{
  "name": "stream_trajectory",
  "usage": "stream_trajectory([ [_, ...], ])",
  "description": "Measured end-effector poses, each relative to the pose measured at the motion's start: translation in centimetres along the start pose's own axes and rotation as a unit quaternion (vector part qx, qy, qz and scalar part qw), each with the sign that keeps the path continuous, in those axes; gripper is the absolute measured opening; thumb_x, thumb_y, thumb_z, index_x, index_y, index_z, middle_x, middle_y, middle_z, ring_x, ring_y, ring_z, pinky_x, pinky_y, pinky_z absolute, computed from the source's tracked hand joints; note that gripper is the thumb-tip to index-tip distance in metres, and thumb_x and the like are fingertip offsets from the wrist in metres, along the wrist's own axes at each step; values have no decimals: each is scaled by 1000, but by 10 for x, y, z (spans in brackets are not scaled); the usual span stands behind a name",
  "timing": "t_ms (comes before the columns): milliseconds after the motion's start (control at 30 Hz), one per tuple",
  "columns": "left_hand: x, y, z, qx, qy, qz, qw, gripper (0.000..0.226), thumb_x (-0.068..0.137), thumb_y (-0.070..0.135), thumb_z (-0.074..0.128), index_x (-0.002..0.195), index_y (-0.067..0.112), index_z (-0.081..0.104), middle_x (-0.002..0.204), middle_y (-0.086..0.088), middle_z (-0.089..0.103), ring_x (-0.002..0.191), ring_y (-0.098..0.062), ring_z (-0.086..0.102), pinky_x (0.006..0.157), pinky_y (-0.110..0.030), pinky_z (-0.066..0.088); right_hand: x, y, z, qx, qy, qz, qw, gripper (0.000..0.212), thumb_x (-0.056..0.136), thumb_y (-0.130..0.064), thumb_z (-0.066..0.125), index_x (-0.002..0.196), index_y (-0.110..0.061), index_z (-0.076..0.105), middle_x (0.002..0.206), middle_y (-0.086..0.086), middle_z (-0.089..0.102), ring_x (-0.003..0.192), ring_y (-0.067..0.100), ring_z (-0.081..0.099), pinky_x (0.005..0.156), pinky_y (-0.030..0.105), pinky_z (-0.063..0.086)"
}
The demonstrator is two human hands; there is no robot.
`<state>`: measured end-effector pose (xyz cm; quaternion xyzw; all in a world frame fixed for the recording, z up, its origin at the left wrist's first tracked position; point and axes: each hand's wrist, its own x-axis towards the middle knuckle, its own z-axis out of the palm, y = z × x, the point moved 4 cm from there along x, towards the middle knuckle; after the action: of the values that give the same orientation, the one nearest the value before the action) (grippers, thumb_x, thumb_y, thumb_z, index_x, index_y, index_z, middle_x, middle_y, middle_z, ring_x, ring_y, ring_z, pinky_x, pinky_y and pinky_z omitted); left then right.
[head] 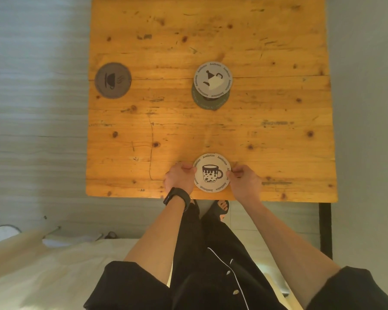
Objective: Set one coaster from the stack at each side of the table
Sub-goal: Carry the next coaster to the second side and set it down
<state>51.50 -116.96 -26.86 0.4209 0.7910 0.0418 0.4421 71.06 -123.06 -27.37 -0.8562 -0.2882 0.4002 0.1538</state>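
Observation:
A white round coaster with a mug drawing (211, 172) lies flat near the wooden table's (211, 130) front edge. My left hand (179, 178) pinches its left rim and my right hand (244, 181) pinches its right rim. A grey coaster with a steaming cup (113, 80) lies by the table's left edge. In the middle stands the stack (212, 85): a light grey coaster with a pot drawing on top, shifted off a dark green coaster (211, 102) beneath it.
A black table leg (325, 229) stands at the front right. A pale bed or cloth (54, 265) lies behind me at lower left. My sandalled foot (222, 209) shows under the table's front edge. Grey floor surrounds the table.

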Motion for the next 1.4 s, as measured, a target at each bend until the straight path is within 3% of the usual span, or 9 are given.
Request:
stream_trajectory([
  [367, 4, -5, -2, 29, -11, 10, 999, 9, 83, 39, 66, 77, 37, 59, 76, 20, 63, 87, -16, 65, 90, -45, 52, -3, -1, 3, 4, -6, 4, 1000, 16, 92, -32, 67, 99, -17, 67, 83, -8, 65, 80, 12, 57, 70, 25, 40],
  [533, 5, -5, -3, 65, -5, 59, 996, 14, 85, 39, 65, 77, 39, 54, 76, 19, 61, 88, -16, 63, 92, -47, 47, -2, -5, 3, -21, -5, -30, 999, 16, 92, -29, 67, 99, -16, 64, 83, -7, 65, 79, 15, 58, 59, 24, 38],
  [667, 6, -4, -3, 138, -3, 124, 983, 15, 88, 41, 60, 103, 39, 59, 102, 9, 66, 104, -20, 56, 97, -45, 39, -6, -8, 5, -94, -1, -108, 990, 18, 96, -27, 61, 109, -16, 55, 91, 4, 64, 76, 22, 55, 63, 30, 39],
  [833, 4, 2, 2, 253, 7, 228, 940, 32, 95, 34, 52, 127, 36, 57, 132, -2, 46, 124, -26, 40, 110, -46, 31, -9, -9, 6, -188, -6, -188, 964, 21, 100, -29, 52, 120, -23, 53, 102, 7, 64, 88, 32, 62, 69, 42, 54],
  [967, 6, 6, 3, 284, -22, 254, 924, 40, 94, 28, 51, 132, 41, 50, 151, 0, 27, 142, -24, 22, 120, -51, 13, -13, -10, 10, -288, 36, -258, 922, 27, 95, -20, 58, 119, -31, 56, 100, 2, 60, 91, 27, 55, 71, 39, 48],
  [1067, 9, 10, -2, 302, -46, 271, 913, 42, 94, 34, 49, 135, 43, 46, 157, 0, 19, 145, -26, 17, 120, -52, 12, -12, -10, 10, -285, 48, -268, 919, 29, 89, -18, 66, 113, -33, 60, 99, 0, 57, 88, 25, 53, 69, 37, 46],
  [1167, 17, 22, -10, 304, -61, 272, 911, 47, 91, 38, 52, 137, 42, 43, 159, 1, 16, 146, -28, 14, 120, -51, 13, -2, -13, 5, -249, 47, -254, 933, 25, 87, -22, 68, 109, -34, 68, 114, -1, 59, 103, 28, 54, 79, 42, 48],
  [1267, 40, 48, -17, 287, -52, 274, 916, 53, 91, 36, 53, 143, 38, 38, 161, 1, 16, 146, -28, 16, 120, -49, 16, 22, -29, -6, -193, 48, -233, 952, 30, 89, -29, 67, 119, -28, 69, 135, 2, 57, 123, 32, 49, 93, 50, 50],
  [1400, 86, 100, -17, 236, -16, 316, 919, 56, 91, 35, 54, 144, 31, 37, 160, -2, 20, 145, -26, 23, 118, -45, 24, 72, -55, -22, -170, 115, -230, 951, 40, 94, -39, 59, 132, -28, 59, 152, 5, 45, 140, 34, 36, 103, 55, 44],
])
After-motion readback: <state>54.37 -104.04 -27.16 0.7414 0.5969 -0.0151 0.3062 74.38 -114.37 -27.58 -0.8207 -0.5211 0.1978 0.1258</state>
